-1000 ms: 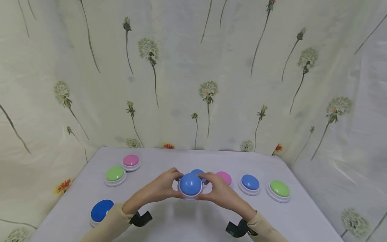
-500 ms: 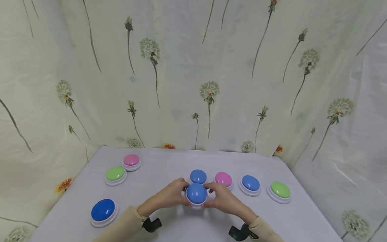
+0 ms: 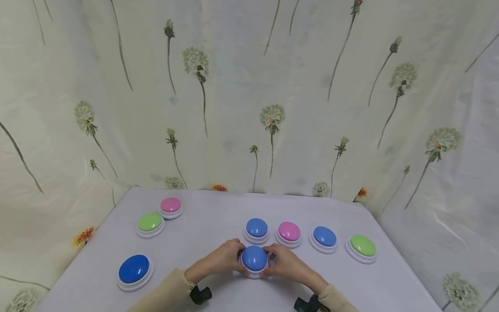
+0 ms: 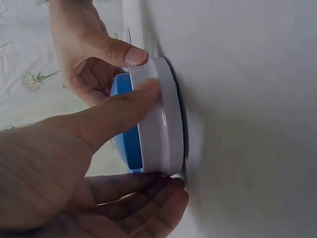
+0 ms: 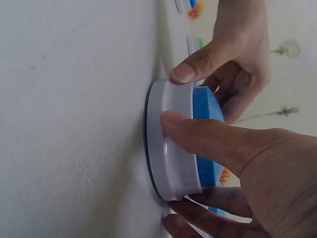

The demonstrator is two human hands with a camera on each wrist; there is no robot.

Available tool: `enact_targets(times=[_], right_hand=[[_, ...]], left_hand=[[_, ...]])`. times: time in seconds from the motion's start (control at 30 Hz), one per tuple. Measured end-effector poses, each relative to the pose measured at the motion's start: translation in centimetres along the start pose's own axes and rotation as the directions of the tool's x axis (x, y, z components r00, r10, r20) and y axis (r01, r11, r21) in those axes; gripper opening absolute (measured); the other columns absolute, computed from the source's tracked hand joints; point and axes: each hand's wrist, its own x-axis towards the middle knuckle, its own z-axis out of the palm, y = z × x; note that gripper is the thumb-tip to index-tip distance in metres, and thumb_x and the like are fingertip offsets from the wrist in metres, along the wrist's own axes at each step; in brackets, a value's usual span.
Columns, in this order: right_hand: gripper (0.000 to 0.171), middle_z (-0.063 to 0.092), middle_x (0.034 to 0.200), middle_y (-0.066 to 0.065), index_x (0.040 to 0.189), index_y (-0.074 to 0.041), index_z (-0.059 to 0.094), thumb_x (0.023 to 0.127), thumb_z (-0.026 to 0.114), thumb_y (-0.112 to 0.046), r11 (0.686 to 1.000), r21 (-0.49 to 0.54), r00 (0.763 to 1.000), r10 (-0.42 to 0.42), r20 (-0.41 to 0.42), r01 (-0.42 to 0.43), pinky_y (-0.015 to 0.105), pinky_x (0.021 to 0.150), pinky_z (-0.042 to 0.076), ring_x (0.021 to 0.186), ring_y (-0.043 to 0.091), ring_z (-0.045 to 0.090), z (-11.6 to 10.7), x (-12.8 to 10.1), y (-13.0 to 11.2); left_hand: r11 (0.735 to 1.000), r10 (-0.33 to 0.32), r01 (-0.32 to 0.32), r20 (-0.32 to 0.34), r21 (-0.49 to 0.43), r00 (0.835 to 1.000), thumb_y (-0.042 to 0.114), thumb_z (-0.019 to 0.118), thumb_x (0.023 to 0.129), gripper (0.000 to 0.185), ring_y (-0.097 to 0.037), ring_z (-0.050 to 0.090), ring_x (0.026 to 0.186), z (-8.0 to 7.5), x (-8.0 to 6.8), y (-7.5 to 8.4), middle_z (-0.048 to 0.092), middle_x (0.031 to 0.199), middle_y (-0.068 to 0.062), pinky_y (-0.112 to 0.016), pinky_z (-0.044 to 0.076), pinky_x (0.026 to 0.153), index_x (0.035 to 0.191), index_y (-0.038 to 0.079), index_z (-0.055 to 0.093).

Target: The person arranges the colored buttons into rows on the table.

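Head view downward from above; wrist views close, sharing blue button [image 3: 254, 258].

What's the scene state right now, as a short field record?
held item: blue button with a white base, gripped at the rim from both sides
left hand: thumb and fingers on the base
right hand: thumb and fingers on the base
contact: base at or nearly on the table; wrist views show its edge against the cloth
row behind: blue, pink, blue, green
left side: pink, green, large blue
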Motion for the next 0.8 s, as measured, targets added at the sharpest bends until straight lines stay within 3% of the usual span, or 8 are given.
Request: enact_targets(times=[0.47, 0.8], right_hand=[[0.071, 0.062, 0.106, 0.002, 0.125, 0.003, 0.058, 0.067, 0.084, -0.030, 1.000, 0.022, 0.999, -0.001, 0.049, -0.001, 0.029, 0.080, 0.053, 0.093, 0.019, 0.060, 0.2, -0.6, -0.1], [0.074, 0.058, 0.110, 0.001, 0.129, 0.001, 0.054, 0.069, 0.082, -0.032, 0.999, 0.032, 0.994, 0.026, 0.107, -0.030, 0.030, 0.083, 0.052, 0.096, 0.017, 0.058, 0.0, -0.5, -0.2]], left_hand=[[0.998, -0.056, 0.056, -0.004, -0.022, 0.998, 0.034, 0.089, 0.063, 0.057, -0.003, 0.053, 0.080, 0.9, -0.4, 0.4, 0.058, 0.093, 0.001, -0.021, 0.050, 0.075, 0.104, 0.003, 0.063], [0.995, -0.030, 0.032, 0.028, -0.092, 0.999, 0.035, 0.090, 0.063, 0.061, -0.006, 0.052, 0.083, 1.1, -0.4, -0.4, 0.055, 0.091, 0.003, -0.020, 0.048, 0.075, 0.102, 0.008, 0.052]])
